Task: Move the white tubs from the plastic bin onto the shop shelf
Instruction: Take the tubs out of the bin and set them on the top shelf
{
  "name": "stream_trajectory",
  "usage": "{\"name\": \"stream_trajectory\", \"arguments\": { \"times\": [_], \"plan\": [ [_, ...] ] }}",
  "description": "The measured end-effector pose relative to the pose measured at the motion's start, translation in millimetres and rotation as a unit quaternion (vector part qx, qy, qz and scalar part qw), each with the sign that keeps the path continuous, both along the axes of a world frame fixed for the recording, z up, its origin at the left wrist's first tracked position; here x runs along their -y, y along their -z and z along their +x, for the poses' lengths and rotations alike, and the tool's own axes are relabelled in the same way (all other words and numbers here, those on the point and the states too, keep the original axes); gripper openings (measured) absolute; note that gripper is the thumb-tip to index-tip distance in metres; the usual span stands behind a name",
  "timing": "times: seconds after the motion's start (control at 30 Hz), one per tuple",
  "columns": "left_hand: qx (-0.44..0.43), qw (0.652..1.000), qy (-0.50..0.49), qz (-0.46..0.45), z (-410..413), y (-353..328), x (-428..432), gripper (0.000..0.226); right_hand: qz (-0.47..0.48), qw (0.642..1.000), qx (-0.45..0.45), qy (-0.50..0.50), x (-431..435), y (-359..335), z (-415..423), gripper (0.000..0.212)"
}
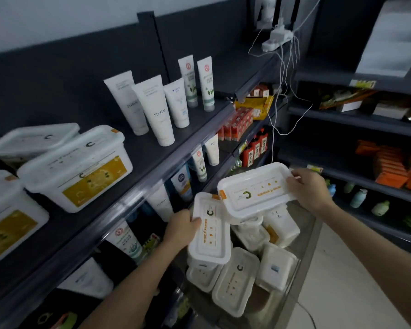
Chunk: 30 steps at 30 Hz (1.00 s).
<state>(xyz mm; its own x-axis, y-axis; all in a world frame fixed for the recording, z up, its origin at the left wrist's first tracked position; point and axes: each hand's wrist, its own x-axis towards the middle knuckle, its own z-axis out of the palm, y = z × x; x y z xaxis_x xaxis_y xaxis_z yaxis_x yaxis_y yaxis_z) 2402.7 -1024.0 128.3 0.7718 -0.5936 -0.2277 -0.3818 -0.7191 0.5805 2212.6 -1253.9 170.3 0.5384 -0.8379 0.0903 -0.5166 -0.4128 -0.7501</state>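
My left hand (182, 227) grips the near edge of a white tub (210, 236) with orange print on its lid, held above the clear plastic bin (301, 264). My right hand (310, 189) holds a second white tub (255, 189) by its right end, tilted and higher, overlapping the first tub's far corner. Several more white tubs (235, 281) lie jumbled in the bin below. On the dark top shelf (138, 148) at the left stand three white tubs with yellow labels (78, 167).
White cosmetic tubes (152, 108) stand on the top shelf to the right of the tubs. Lower shelves hold more tubes, red boxes (237, 122) and bottles. White cables (282, 74) hang from a power strip at the corner. A second shelving unit with orange boxes (394, 167) stands on the right.
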Motion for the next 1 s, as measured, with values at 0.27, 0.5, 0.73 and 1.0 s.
{"name": "stream_trajectory", "arguments": {
  "times": [0.27, 0.5, 0.73, 1.0],
  "plan": [
    [0.047, 0.996, 0.01, -0.078, 3, -75, -14, 0.034, 0.087, 0.986, 0.136, 0.05, -18, -57, 25, 0.016],
    [0.086, 0.988, -0.037, -0.121, 18, -141, -43, 0.032, 0.092, 0.97, 0.218, 0.052, -26, -118, 55, 0.015],
    [0.11, 0.972, -0.103, -0.182, 40, -213, -98, 0.033, 0.138, 0.948, 0.287, 0.031, -32, -163, 104, 0.03],
    [0.012, 0.948, -0.186, -0.257, 54, -265, -142, 0.018, 0.275, 0.895, 0.35, -0.03, -106, -222, 168, 0.021]
  ]
}}
